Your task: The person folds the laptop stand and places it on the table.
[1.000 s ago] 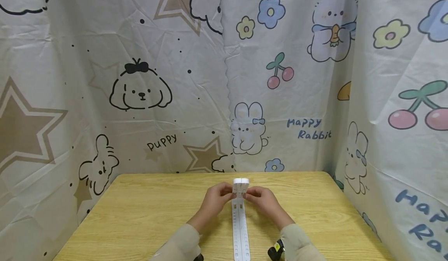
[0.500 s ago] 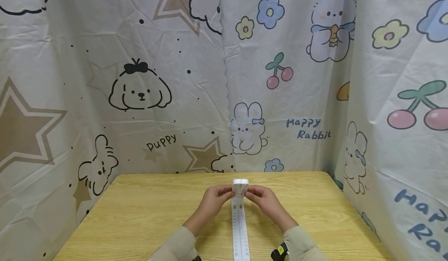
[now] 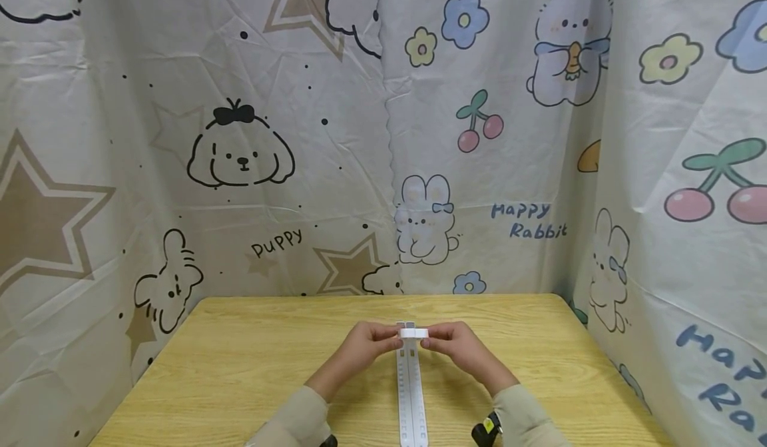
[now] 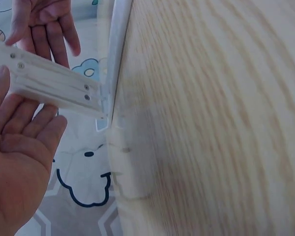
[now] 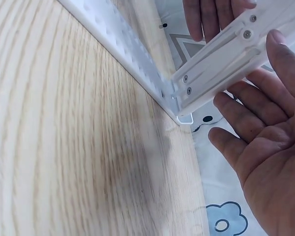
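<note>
A white folding stand [image 3: 411, 394] with a row of notches lies lengthwise on the table, its long flat part pointing toward me. At its far end a hinged arm [image 3: 413, 333] rises, and I see it nearly end-on in the head view. My left hand [image 3: 362, 350] pinches the arm's left side between thumb and fingers. From the other side my right hand [image 3: 464, 352] pinches it likewise. Small screws dot the arm's underside [image 4: 49, 81] in the left wrist view. In the right wrist view, the hinge [image 5: 174, 96] joins both parts near the table edge.
The wooden table [image 3: 269, 347] ends just behind the stand's hinge. Patterned curtains [image 3: 335, 154] hang at the back and both sides. A black wrist camera [image 3: 487, 429] sits by the right sleeve.
The stand's hinged arm has tilted toward me, its top end coming lower in the head view. Both hands still hold it; the forearms have spread slightly apart. The long flat part has stayed put.
</note>
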Motion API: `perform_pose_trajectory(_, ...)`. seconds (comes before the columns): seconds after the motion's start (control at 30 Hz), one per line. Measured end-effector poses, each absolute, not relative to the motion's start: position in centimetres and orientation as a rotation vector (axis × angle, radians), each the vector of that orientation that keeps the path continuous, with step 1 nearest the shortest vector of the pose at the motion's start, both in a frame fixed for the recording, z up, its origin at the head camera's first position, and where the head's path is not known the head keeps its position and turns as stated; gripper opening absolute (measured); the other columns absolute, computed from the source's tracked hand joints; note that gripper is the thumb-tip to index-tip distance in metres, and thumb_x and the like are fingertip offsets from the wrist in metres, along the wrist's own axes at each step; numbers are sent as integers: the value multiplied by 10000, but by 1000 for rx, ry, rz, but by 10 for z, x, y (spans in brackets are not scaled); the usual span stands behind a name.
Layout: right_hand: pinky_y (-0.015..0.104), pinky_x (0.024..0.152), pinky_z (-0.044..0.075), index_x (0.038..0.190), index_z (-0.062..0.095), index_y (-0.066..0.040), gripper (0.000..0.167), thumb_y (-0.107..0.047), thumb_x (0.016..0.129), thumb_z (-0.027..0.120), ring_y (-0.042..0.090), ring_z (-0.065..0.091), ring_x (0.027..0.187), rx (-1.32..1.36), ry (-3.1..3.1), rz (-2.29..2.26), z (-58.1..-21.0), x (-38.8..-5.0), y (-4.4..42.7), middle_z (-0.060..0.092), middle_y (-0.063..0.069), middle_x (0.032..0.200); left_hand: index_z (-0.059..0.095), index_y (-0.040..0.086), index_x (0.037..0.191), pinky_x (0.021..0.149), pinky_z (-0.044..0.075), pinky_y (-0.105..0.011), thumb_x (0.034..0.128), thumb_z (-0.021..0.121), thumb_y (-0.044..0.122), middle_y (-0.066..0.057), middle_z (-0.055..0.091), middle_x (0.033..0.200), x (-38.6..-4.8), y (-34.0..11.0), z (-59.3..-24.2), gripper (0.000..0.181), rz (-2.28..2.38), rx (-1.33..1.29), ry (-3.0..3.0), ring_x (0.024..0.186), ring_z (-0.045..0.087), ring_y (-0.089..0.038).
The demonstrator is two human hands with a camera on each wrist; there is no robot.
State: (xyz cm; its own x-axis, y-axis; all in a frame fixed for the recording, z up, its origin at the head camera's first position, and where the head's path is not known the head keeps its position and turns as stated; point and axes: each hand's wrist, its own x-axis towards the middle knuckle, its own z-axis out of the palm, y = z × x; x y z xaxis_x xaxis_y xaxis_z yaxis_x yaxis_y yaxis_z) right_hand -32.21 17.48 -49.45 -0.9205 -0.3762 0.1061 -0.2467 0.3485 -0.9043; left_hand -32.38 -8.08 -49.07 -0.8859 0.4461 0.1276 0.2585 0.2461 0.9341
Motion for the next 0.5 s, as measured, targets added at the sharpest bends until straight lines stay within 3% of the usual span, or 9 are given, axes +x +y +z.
perform_pose_trajectory(0.17, 478, 1072, 520, 1265, 737, -130, 375, -335, 950, 739, 233, 622, 1274, -620, 2432, -1592, -494, -322, 179, 669, 61, 1362, 677, 119, 1332, 1114, 478, -470, 964, 719, 330, -34, 616, 1421, -325, -85, -493, 427, 1631, 716, 2340, 1380, 533, -261)
perform_pose_trajectory(0.33, 418, 1024, 559, 1323, 691, -91, 422, -297, 957, 735, 244, 628, 1267, -642, 2386, -1580, -496, -321, 181, 659, 72, 1371, 673, 102, 1338, 1089, 506, -438, 960, 725, 309, -1, 627, 1407, -325, -87, -495, 434, 1601, 729, 2322, 1376, 533, -268)
perform_pose_trajectory(0.5, 396, 1013, 566, 1335, 680, -85, 442, -280, 944, 751, 282, 597, 1309, -660, 2366, -1585, -498, -319, 181, 651, 81, 1378, 694, 142, 1316, 1117, 472, -486, 937, 753, 280, 33, 623, 1410, -324, -90, -496, 408, 1594, 736, 2301, 1386, 519, -292)
